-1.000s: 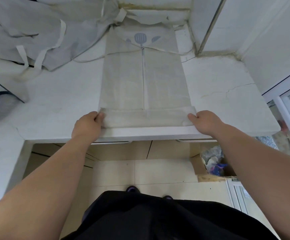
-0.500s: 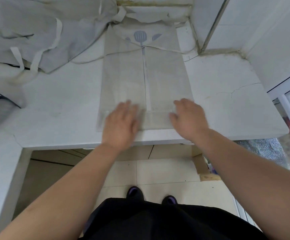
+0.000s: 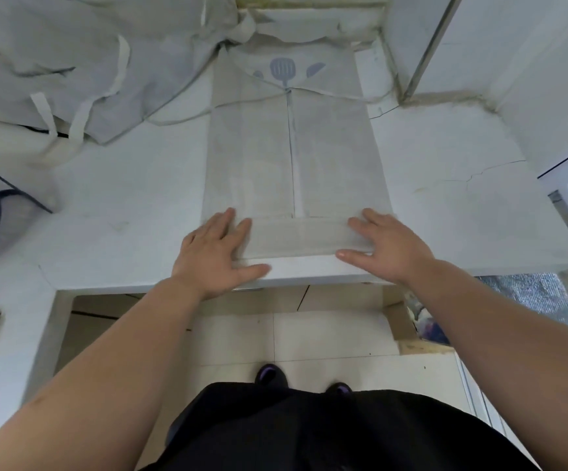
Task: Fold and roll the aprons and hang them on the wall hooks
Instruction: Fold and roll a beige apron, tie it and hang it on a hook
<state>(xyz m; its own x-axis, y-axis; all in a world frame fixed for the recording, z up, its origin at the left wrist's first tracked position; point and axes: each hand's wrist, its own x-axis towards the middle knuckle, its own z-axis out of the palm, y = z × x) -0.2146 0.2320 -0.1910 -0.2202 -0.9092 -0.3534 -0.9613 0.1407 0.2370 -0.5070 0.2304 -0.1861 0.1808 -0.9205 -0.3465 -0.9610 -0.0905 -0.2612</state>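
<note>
The white bench [image 3: 452, 212] carries everything. At its far left lies a loose heap of other aprons [image 3: 82, 59], unfolded, with the straps hanging out. In the middle of the bench is the apron in work [image 3: 252, 158], folded into one long narrow strip. Its long axis runs straight away from the person, from the near edge of the bench to the wall, and the end with the spatula print [image 3: 282, 70] is the far one.

At the near end there is a turned-over band [image 3: 296, 237], lying across the strip. The left hand [image 3: 213, 256] lies flat on the left end of this band and the right hand [image 3: 389, 246] on the right end. The fingers are straight and spread, pressing down and pinching nothing. Both hands are equally near.

I judge that the rolling is only at its beginning: the whole strip lies ahead of the hands, so the band must be rolled forward, away from the body.
</note>
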